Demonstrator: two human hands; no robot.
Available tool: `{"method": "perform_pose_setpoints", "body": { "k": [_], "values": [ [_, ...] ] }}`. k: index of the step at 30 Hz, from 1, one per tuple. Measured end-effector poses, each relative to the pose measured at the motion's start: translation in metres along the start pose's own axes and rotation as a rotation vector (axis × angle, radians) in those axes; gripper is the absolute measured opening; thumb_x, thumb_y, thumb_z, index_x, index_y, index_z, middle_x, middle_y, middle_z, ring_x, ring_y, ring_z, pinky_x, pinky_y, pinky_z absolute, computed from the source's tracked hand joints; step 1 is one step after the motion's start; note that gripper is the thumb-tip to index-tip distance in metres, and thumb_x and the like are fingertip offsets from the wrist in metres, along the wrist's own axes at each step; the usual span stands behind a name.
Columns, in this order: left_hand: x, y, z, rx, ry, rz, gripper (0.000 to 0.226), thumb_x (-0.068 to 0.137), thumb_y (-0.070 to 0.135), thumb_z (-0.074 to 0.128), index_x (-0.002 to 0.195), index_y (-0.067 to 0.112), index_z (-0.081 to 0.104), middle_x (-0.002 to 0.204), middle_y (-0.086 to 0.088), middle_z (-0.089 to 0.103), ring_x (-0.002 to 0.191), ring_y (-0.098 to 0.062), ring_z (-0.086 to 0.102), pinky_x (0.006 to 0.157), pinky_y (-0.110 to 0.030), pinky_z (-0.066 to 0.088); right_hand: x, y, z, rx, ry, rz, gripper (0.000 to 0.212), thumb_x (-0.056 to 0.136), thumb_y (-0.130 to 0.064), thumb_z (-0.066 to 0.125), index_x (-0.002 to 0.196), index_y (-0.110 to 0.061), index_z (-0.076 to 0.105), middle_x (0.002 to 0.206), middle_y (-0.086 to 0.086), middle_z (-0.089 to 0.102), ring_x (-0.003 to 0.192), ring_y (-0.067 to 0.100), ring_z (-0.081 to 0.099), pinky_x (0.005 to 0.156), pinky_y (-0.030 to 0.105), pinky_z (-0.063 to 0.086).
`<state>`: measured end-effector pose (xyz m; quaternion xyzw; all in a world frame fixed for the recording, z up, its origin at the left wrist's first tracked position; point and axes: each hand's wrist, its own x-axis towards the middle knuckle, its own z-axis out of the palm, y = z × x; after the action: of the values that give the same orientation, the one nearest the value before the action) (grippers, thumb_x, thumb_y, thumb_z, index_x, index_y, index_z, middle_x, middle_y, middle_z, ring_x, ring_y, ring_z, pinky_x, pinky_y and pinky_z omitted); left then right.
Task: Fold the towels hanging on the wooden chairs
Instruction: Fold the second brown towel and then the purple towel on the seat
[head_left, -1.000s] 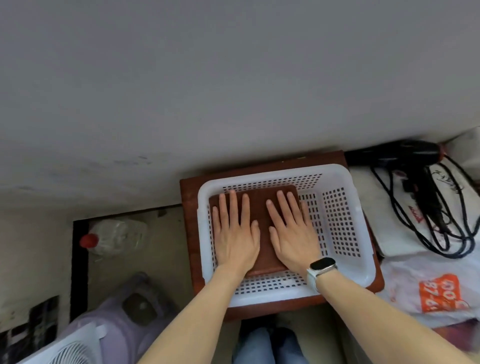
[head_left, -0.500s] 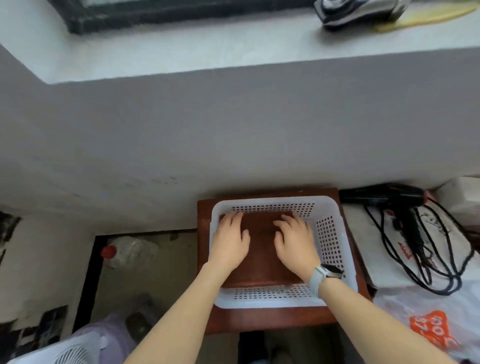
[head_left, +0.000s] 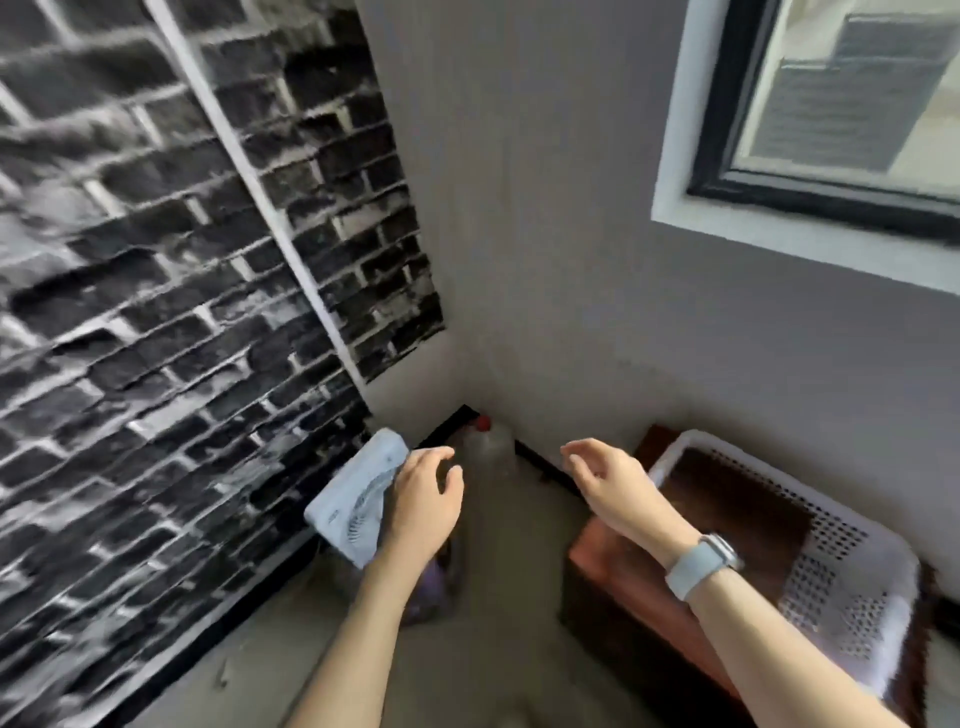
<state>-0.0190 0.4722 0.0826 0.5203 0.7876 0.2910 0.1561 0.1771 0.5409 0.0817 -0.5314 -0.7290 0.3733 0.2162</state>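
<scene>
— Grey wall with one window (head_left: 852, 104), brick-pattern wall at the left. How many towels?

— One brown folded towel (head_left: 737, 499), flat in one white basket (head_left: 857, 587) on the wooden desk (head_left: 618, 571) at the right; its long axis runs near to far.

— And the hands?

— Two. Left hand (head_left: 423, 504) and right hand (head_left: 605, 480) hang in the air, each grip loose, holding nothing. One fan (head_left: 353, 499) and one bottle (head_left: 488, 447) stand on the floor.

The basket (head_left: 852, 566) sits on the wooden stool (head_left: 613, 566) at the right, under the window (head_left: 831, 104), with a folded towel (head_left: 737, 499) in it. A bottle (head_left: 488, 447) stands in the corner, and a fan (head_left: 353, 499) leans at the left by the brick wall (head_left: 156, 286). Both hands are in the air between the fan and the basket.
</scene>
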Motion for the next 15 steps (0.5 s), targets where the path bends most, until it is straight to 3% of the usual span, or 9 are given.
{"method": "perform_pose_setpoints", "body": {
  "k": [5, 10, 15],
  "values": [
    [-0.104, -0.112, -0.094, 0.003, 0.223, -0.292, 0.03, 0.09, 0.019, 0.052, 0.118, 0.009, 0.058, 0.12, -0.011, 0.06, 0.113, -0.025, 0.054, 0.096, -0.031, 0.04, -0.038, -0.082, 0.094, -0.08, -0.283, -0.226, 0.017, 0.093, -0.019, 0.046, 0.097, -0.012, 0.062, 0.108, 0.009, 0.068, 0.095, 0.021, 0.061, 0.072, 0.022, 0.038],
    [-0.226, -0.202, -0.166, 0.028, 0.421, -0.537, 0.03, 0.091, 0.019, 0.05, 0.118, 0.008, 0.058, 0.121, -0.009, 0.061, 0.114, -0.025, 0.053, 0.094, -0.027, 0.036, -0.109, -0.172, 0.21, -0.189, -0.669, -0.472, 0.028, 0.095, -0.011, 0.041, 0.096, 0.01, 0.059, 0.096, 0.027, 0.065, 0.089, 0.037, 0.061, 0.074, 0.039, 0.042],
    [-0.355, -0.282, -0.228, 0.042, 0.543, -0.727, 0.026, 0.089, 0.016, 0.053, 0.111, 0.007, 0.061, 0.109, -0.015, 0.064, 0.106, -0.029, 0.057, 0.09, -0.034, 0.041, -0.208, -0.245, 0.331, -0.247, -0.834, -0.641, 0.028, 0.096, -0.021, 0.043, 0.099, -0.001, 0.062, 0.099, 0.019, 0.067, 0.095, 0.034, 0.061, 0.081, 0.036, 0.044]
  ]
}}
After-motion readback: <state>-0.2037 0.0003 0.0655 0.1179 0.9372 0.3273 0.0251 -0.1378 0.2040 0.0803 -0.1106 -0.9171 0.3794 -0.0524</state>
